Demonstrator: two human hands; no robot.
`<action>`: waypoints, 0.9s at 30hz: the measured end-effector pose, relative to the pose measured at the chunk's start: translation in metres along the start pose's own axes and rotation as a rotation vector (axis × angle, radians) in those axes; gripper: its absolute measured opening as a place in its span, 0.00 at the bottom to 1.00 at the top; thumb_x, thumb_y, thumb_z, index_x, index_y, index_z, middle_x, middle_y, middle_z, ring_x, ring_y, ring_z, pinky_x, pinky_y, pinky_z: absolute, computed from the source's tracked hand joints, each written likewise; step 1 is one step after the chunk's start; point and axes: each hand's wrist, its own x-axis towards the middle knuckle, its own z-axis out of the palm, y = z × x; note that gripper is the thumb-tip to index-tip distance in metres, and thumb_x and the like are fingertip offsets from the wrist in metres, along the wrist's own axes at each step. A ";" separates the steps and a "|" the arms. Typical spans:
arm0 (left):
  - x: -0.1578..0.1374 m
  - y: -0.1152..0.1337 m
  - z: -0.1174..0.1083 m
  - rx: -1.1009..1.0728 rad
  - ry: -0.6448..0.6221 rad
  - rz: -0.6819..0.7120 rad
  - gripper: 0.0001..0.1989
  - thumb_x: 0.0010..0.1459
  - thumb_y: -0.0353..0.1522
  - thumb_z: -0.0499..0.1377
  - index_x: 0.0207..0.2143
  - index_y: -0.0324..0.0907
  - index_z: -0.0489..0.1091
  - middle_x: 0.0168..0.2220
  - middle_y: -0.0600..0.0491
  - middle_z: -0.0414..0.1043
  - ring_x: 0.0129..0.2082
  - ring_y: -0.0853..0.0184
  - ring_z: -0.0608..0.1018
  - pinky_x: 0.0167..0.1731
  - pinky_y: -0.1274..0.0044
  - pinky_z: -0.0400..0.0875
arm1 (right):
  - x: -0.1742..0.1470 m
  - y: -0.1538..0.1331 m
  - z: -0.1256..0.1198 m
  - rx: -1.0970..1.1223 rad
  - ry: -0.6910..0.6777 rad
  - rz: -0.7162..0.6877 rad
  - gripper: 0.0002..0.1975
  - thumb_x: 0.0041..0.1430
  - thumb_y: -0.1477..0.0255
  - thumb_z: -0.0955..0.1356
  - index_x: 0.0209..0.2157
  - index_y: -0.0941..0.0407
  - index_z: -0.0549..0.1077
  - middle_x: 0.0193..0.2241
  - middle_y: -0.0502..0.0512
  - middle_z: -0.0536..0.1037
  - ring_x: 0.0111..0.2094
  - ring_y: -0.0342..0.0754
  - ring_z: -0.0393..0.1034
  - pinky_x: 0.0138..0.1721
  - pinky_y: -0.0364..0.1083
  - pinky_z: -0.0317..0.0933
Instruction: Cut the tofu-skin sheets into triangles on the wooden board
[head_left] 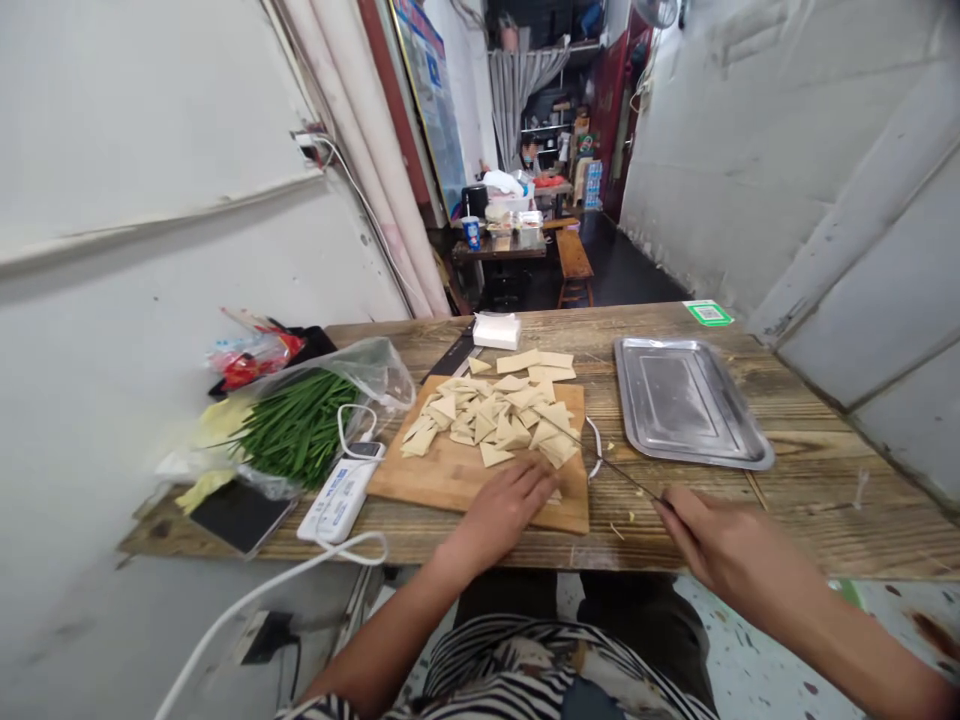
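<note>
A pile of pale triangular pieces that look like tofu sheet lies on a wooden cutting board. My left hand rests at the board's near right part, fingers stretched forward and a bit blurred. A small pale scrap shows by its fingertips; what lies under the fingers is hidden. My right hand is closed around the handle of a knife. The thin blade points left, its tip end reaching the pile's right side. Uncut pale sheets lie behind the board.
Right of the board is a metal tray. On the left are green chives in a plastic bag, a white power strip with a cord, and a dark flat device. A white box stands behind the board.
</note>
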 end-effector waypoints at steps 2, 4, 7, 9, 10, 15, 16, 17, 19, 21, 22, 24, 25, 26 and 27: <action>0.007 -0.003 -0.008 0.020 -0.079 0.016 0.18 0.59 0.26 0.49 0.53 0.40 0.58 0.49 0.46 0.65 0.52 0.61 0.64 0.47 0.70 0.65 | 0.013 0.001 0.007 -0.065 -0.004 -0.034 0.13 0.63 0.69 0.54 0.28 0.56 0.63 0.18 0.51 0.70 0.16 0.44 0.64 0.19 0.43 0.36; 0.012 -0.004 -0.013 0.075 -0.136 0.012 0.16 0.58 0.26 0.49 0.50 0.39 0.61 0.44 0.45 0.67 0.46 0.61 0.68 0.43 0.71 0.66 | 0.024 0.004 0.012 -0.128 0.011 -0.059 0.13 0.63 0.70 0.55 0.28 0.57 0.64 0.19 0.52 0.70 0.15 0.43 0.63 0.19 0.44 0.32; 0.018 -0.007 -0.015 0.139 -0.197 0.043 0.09 0.57 0.26 0.50 0.40 0.36 0.65 0.37 0.46 0.68 0.39 0.61 0.70 0.40 0.71 0.66 | 0.033 0.013 0.018 -0.215 0.014 -0.080 0.11 0.62 0.71 0.56 0.29 0.57 0.65 0.20 0.51 0.69 0.15 0.43 0.62 0.20 0.44 0.29; 0.021 -0.011 -0.016 0.127 -0.227 0.078 0.05 0.56 0.26 0.51 0.35 0.36 0.65 0.34 0.47 0.68 0.37 0.62 0.70 0.39 0.72 0.66 | 0.033 0.020 0.021 -0.244 0.002 -0.085 0.10 0.62 0.71 0.57 0.30 0.57 0.65 0.20 0.51 0.69 0.16 0.43 0.63 0.20 0.44 0.29; 0.022 -0.013 -0.016 0.113 -0.242 0.087 0.04 0.56 0.27 0.52 0.33 0.37 0.65 0.33 0.48 0.68 0.36 0.63 0.70 0.38 0.74 0.66 | 0.032 0.024 0.022 -0.252 0.000 -0.086 0.10 0.62 0.71 0.57 0.30 0.56 0.65 0.21 0.51 0.69 0.16 0.43 0.63 0.20 0.44 0.29; 0.027 -0.028 -0.025 0.009 -0.242 0.074 0.01 0.53 0.28 0.54 0.30 0.39 0.64 0.32 0.50 0.67 0.36 0.65 0.68 0.33 0.77 0.66 | 0.019 0.043 0.029 -0.268 0.030 -0.085 0.11 0.63 0.69 0.56 0.28 0.55 0.63 0.20 0.50 0.68 0.17 0.45 0.63 0.21 0.44 0.31; 0.028 -0.031 -0.029 -0.015 -0.220 0.061 0.01 0.54 0.28 0.53 0.31 0.40 0.64 0.32 0.51 0.67 0.36 0.65 0.68 0.34 0.77 0.66 | 0.016 0.046 0.031 -0.263 0.041 -0.093 0.11 0.63 0.69 0.56 0.28 0.55 0.63 0.20 0.50 0.67 0.17 0.44 0.62 0.21 0.44 0.31; 0.029 -0.036 -0.033 -0.032 -0.192 0.036 0.01 0.54 0.28 0.53 0.31 0.40 0.64 0.32 0.51 0.67 0.37 0.65 0.68 0.35 0.77 0.66 | 0.013 0.048 0.032 -0.257 0.057 -0.108 0.12 0.63 0.69 0.56 0.27 0.55 0.62 0.20 0.50 0.67 0.17 0.44 0.62 0.21 0.44 0.32; 0.033 -0.047 -0.042 -0.033 -0.125 -0.041 0.02 0.54 0.27 0.53 0.32 0.40 0.64 0.33 0.50 0.67 0.39 0.65 0.67 0.38 0.75 0.65 | 0.009 0.052 0.035 -0.245 0.095 -0.145 0.11 0.62 0.69 0.56 0.27 0.55 0.61 0.20 0.49 0.67 0.17 0.44 0.61 0.21 0.44 0.35; 0.040 -0.058 -0.049 -0.009 -0.083 -0.113 0.03 0.55 0.27 0.53 0.34 0.41 0.64 0.34 0.50 0.68 0.42 0.63 0.67 0.40 0.73 0.64 | 0.009 0.052 0.038 -0.229 0.117 -0.188 0.10 0.62 0.70 0.56 0.27 0.55 0.61 0.20 0.49 0.67 0.18 0.45 0.62 0.21 0.44 0.37; 0.045 -0.064 -0.052 0.003 -0.085 -0.133 0.03 0.55 0.28 0.54 0.34 0.41 0.65 0.34 0.49 0.68 0.43 0.63 0.67 0.41 0.73 0.64 | 0.009 0.051 0.038 -0.220 0.117 -0.206 0.10 0.61 0.71 0.56 0.27 0.55 0.61 0.21 0.49 0.67 0.18 0.45 0.62 0.21 0.44 0.39; 0.053 -0.072 -0.053 0.016 -0.119 -0.150 0.04 0.56 0.31 0.54 0.35 0.42 0.66 0.34 0.49 0.69 0.44 0.62 0.67 0.42 0.72 0.64 | 0.012 0.048 0.039 -0.205 0.103 -0.231 0.08 0.61 0.72 0.58 0.28 0.55 0.61 0.21 0.50 0.67 0.20 0.46 0.64 0.22 0.44 0.42; 0.057 -0.074 -0.052 0.016 -0.131 -0.156 0.06 0.56 0.32 0.54 0.36 0.42 0.67 0.35 0.49 0.70 0.43 0.62 0.68 0.42 0.72 0.64 | 0.014 0.047 0.039 -0.202 0.097 -0.241 0.07 0.60 0.72 0.58 0.28 0.55 0.61 0.22 0.50 0.67 0.21 0.46 0.64 0.22 0.44 0.43; 0.061 -0.075 -0.050 0.013 -0.124 -0.165 0.07 0.57 0.33 0.53 0.38 0.42 0.67 0.36 0.48 0.70 0.43 0.62 0.69 0.42 0.71 0.64 | 0.015 0.045 0.039 -0.202 0.092 -0.250 0.05 0.59 0.72 0.59 0.28 0.55 0.61 0.22 0.50 0.67 0.21 0.47 0.64 0.22 0.44 0.44; 0.065 -0.075 -0.048 0.001 -0.095 -0.169 0.09 0.58 0.33 0.52 0.41 0.42 0.67 0.38 0.48 0.70 0.43 0.62 0.69 0.42 0.71 0.64 | 0.017 0.043 0.040 -0.205 0.087 -0.260 0.04 0.58 0.72 0.61 0.29 0.55 0.62 0.23 0.50 0.67 0.21 0.47 0.64 0.23 0.44 0.45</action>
